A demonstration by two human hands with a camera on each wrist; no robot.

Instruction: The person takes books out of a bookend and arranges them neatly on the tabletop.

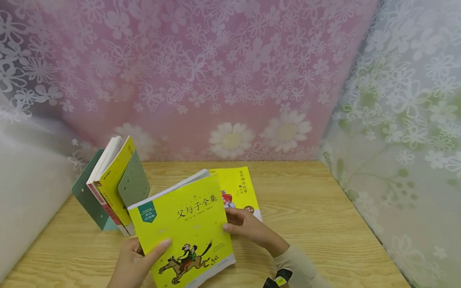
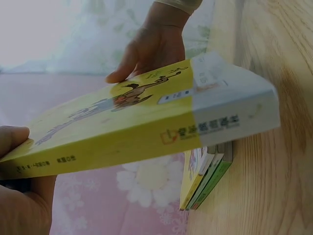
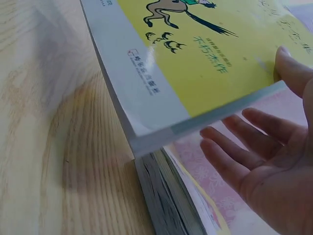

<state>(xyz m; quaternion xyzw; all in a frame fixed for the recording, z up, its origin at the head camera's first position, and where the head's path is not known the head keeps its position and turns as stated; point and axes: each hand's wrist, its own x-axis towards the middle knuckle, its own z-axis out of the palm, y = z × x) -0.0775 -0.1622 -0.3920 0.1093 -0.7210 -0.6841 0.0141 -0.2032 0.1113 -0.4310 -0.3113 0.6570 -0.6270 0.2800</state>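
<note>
A thick yellow paperback (image 1: 191, 224) with a cartoon of riders on a horse is held tilted above the table. My left hand (image 1: 138, 260) grips it by the spine side, thumb on the front cover and fingers behind. At the opposite edge is my right hand (image 1: 252, 230). In the right wrist view its thumb lies over the cover's edge, while the other fingers (image 3: 234, 152) are loosely extended below the book. Behind the paperback, another yellow book (image 1: 239, 186) tops a small stack, whose page edges (image 3: 171, 196) show in the right wrist view.
On the left, a green metal bookend (image 1: 135, 180) holds several upright books (image 1: 113, 188), leaning slightly. The wooden table (image 1: 306, 200) meets a pink flowered curtain (image 1: 201, 80) at the back. Pale flowered sheets (image 1: 407, 120) hang at the right.
</note>
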